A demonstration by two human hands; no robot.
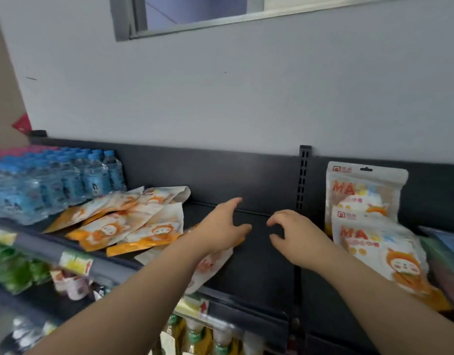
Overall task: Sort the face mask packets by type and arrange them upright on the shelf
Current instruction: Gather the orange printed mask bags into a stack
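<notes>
The dark shelf (256, 254) runs across the view, with a bare stretch at its centre. Both hands reach over this bare stretch.

Left hand (220, 228): fingers spread wide, palm down, holding nothing. One packet (210, 267) lies flat beneath the wrist and palm, at 7 o'clock from the hand; whether the palm touches it cannot be told.

Right hand (295, 234): fingers loosely curled and apart, holding nothing, hovering just beside the left hand at its 3 o'clock.

Loose packets: a heap of orange-and-white mask packets (126, 221) lies flat and overlapping at 9 o'clock from the left hand, unsorted.

Sorted packets: two mask packets at 3 o'clock from the right hand. The rear packet (364, 190) stands upright against the back panel (220, 172). The front packet (379, 249) leans tilted toward the viewer, overlapping the rear one.

Other stock: shrink-wrapped water bottles (49, 180) sit at 10 o'clock, just beside the heap. A slotted upright post (304, 175) stands at 12 o'clock from the right hand, between the bare stretch and the sorted packets.
</notes>
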